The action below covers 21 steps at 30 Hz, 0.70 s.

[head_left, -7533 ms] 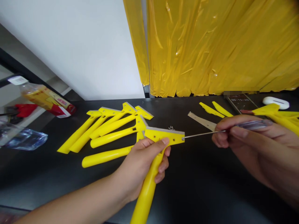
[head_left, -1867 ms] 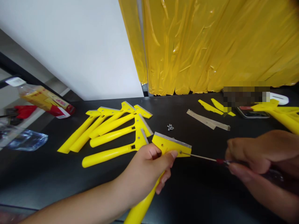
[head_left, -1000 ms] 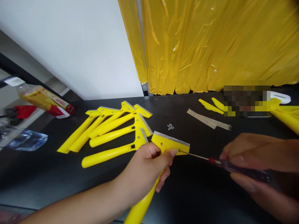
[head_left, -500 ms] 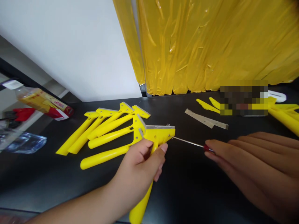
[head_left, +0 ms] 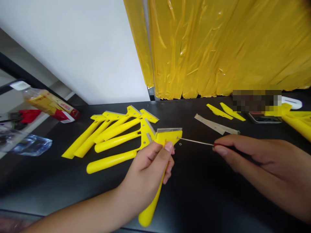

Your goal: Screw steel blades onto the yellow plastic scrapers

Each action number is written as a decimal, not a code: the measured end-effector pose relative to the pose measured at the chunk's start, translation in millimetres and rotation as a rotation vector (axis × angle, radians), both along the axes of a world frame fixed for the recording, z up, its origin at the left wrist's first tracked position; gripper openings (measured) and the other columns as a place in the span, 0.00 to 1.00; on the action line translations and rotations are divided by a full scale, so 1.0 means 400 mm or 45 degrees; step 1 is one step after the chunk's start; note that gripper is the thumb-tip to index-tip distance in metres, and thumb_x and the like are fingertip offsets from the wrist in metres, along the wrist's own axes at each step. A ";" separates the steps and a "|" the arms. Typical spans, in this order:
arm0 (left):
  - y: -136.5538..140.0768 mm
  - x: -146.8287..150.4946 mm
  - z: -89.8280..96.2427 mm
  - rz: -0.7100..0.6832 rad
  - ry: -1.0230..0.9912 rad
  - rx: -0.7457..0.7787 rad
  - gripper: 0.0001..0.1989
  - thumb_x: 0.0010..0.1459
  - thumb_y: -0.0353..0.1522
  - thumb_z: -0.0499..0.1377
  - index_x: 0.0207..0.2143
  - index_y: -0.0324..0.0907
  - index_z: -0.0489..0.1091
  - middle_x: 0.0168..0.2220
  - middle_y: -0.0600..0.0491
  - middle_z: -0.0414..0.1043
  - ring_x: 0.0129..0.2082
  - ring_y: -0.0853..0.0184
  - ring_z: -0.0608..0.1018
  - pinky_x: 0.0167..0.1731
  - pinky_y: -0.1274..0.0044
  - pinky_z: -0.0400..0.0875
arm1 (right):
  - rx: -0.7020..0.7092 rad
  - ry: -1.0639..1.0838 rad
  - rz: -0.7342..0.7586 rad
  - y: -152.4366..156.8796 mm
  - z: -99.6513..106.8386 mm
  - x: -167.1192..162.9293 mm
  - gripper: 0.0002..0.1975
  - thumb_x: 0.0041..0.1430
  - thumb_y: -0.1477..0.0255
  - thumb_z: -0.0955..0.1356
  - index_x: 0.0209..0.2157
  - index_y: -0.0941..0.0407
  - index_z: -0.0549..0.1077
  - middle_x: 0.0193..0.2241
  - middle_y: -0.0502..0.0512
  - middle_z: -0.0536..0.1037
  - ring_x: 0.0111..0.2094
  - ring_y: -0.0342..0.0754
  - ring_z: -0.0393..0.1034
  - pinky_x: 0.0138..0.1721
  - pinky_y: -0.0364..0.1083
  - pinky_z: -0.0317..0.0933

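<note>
Gripping the yellow scraper (head_left: 159, 161) by the neck just under its head, your left hand (head_left: 148, 170) has its fingers (head_left: 167, 147) wrapped tight around the handle, thumb pressed up against the head at the centre of the frame. Your right hand (head_left: 257, 161) pinches the screwdriver (head_left: 196, 141) near the start of its red grip; its thin shaft runs left, the tip touching the right end of the scraper head.

A second ago the head faced you more squarely and the tip sat on its front face; you have since turned the scraper and lifted it, so the blade edge now points up and away and the tip meets the end of the head instead. I judge you are moving on to another fastening point on the same head.

Left of centre on the black bench (head_left: 206, 194) lie six finished scrapers (head_left: 114, 136), fanned with heads toward the middle. Two bare metal blades (head_left: 216, 126) overlap right of centre; beyond them lie two yellow clamp strips (head_left: 224, 111). More yellow scraper parts (head_left: 296, 121) sit at the right edge, too cropped to count. A bottle (head_left: 46, 102) lies at far left.
</note>
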<state>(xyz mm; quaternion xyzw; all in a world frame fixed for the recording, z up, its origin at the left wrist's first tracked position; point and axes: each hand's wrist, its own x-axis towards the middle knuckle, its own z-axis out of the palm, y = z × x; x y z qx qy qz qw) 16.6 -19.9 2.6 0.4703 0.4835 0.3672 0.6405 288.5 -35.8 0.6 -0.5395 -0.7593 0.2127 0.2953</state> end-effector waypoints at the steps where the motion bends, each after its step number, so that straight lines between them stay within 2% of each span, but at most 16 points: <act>1: 0.004 -0.001 0.004 0.012 -0.001 -0.005 0.23 0.70 0.51 0.63 0.36 0.41 0.72 0.24 0.58 0.66 0.22 0.72 0.67 0.24 0.78 0.62 | 0.001 -0.035 -0.001 0.008 -0.002 0.001 0.11 0.73 0.57 0.70 0.49 0.44 0.83 0.35 0.50 0.87 0.31 0.53 0.84 0.27 0.47 0.71; 4: 0.016 -0.005 0.009 0.024 0.027 0.018 0.22 0.69 0.51 0.65 0.38 0.40 0.75 0.25 0.57 0.68 0.22 0.72 0.69 0.25 0.78 0.64 | 0.012 -0.083 0.026 0.021 -0.013 0.001 0.16 0.74 0.53 0.69 0.52 0.44 0.84 0.46 0.52 0.89 0.44 0.60 0.86 0.44 0.55 0.79; 6: 0.023 -0.008 0.006 0.025 0.063 0.062 0.22 0.69 0.51 0.65 0.38 0.40 0.76 0.28 0.56 0.70 0.24 0.71 0.71 0.26 0.78 0.67 | -0.009 -0.124 0.020 0.019 -0.021 0.002 0.19 0.75 0.54 0.67 0.60 0.44 0.80 0.52 0.55 0.87 0.47 0.62 0.85 0.48 0.59 0.78; 9: 0.032 -0.013 -0.004 0.029 0.125 0.113 0.22 0.70 0.51 0.65 0.36 0.41 0.76 0.28 0.57 0.69 0.25 0.71 0.72 0.27 0.78 0.68 | -0.006 -0.194 0.055 0.014 -0.026 0.004 0.21 0.76 0.56 0.65 0.66 0.42 0.74 0.55 0.55 0.86 0.47 0.62 0.85 0.48 0.60 0.77; 12: 0.039 -0.017 -0.008 0.070 0.138 0.114 0.21 0.69 0.50 0.67 0.34 0.42 0.76 0.29 0.57 0.71 0.25 0.72 0.72 0.27 0.79 0.68 | 0.054 -0.221 0.120 0.014 -0.022 0.005 0.15 0.77 0.62 0.64 0.60 0.45 0.74 0.50 0.56 0.87 0.43 0.59 0.85 0.43 0.56 0.75; 14: 0.041 -0.018 -0.005 0.112 0.100 0.093 0.20 0.68 0.50 0.68 0.35 0.42 0.78 0.29 0.56 0.72 0.25 0.72 0.73 0.26 0.79 0.68 | 0.043 -0.234 0.091 0.017 -0.019 0.000 0.11 0.76 0.64 0.64 0.54 0.47 0.74 0.44 0.56 0.86 0.39 0.55 0.83 0.38 0.53 0.72; 17: 0.041 -0.015 0.004 0.101 -0.010 0.026 0.20 0.69 0.48 0.67 0.39 0.40 0.81 0.29 0.54 0.75 0.24 0.71 0.74 0.26 0.80 0.71 | -0.123 -0.095 0.094 0.024 -0.024 -0.020 0.10 0.75 0.60 0.67 0.51 0.48 0.74 0.33 0.51 0.82 0.31 0.50 0.77 0.30 0.47 0.68; 19: 0.041 -0.012 0.012 0.080 -0.099 -0.028 0.20 0.69 0.47 0.67 0.39 0.37 0.81 0.30 0.51 0.78 0.25 0.69 0.77 0.27 0.78 0.74 | -0.169 0.042 0.178 0.031 -0.038 -0.036 0.12 0.77 0.61 0.66 0.56 0.48 0.75 0.34 0.50 0.83 0.32 0.48 0.77 0.31 0.45 0.69; 21: 0.044 -0.010 0.020 0.102 -0.175 -0.078 0.19 0.68 0.44 0.68 0.39 0.35 0.81 0.31 0.48 0.80 0.27 0.65 0.79 0.28 0.77 0.76 | -0.047 0.041 0.283 0.042 -0.061 -0.051 0.18 0.79 0.69 0.62 0.64 0.47 0.74 0.42 0.53 0.84 0.37 0.47 0.79 0.37 0.45 0.71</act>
